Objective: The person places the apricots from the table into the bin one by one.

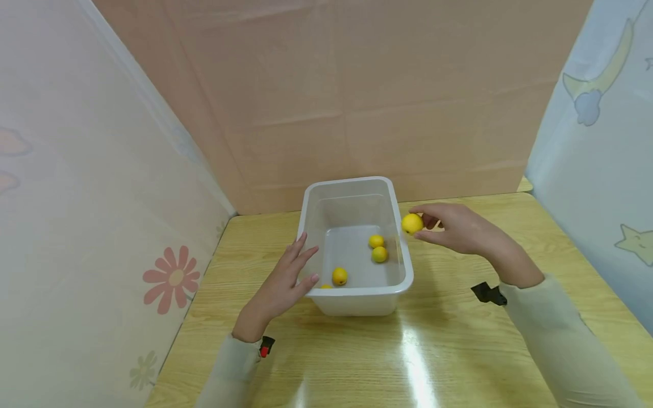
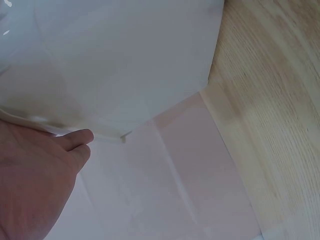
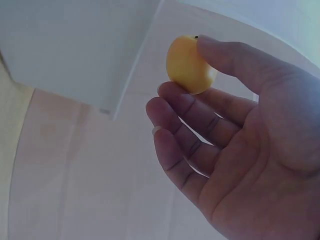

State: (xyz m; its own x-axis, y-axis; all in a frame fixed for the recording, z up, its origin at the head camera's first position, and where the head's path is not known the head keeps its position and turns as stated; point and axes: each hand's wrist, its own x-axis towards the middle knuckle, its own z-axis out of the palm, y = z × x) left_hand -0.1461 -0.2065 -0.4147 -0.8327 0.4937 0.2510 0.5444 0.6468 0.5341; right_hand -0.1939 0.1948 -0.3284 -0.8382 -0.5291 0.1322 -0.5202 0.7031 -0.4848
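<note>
Between the thumb and fingertips of my right hand [image 1: 456,228], I pinch a small yellow citrus fruit [image 1: 411,224], held up just outside the right rim of a white plastic bin [image 1: 352,304]. The right wrist view shows the pinched fruit [image 3: 185,65] close, the lower fingers half bent below it. My left hand [image 1: 283,280] lies at the bin's near left rim, fingers spread and mostly straight. Several more citrus fruits are on the bin floor: a yellow fruit [image 1: 376,241] touching a greenish fruit [image 1: 380,254], another [image 1: 339,276] nearer the front, and one [image 1: 326,287] partly hidden behind the front rim.
The bin stands on a wood-grain table [image 1: 459,351]. A pinkish-brown sheet [image 1: 357,102] rises behind it. Pale patterned sheets hang on both sides, a flower [image 1: 176,277] on the left one and a moon [image 1: 607,68] on the right one.
</note>
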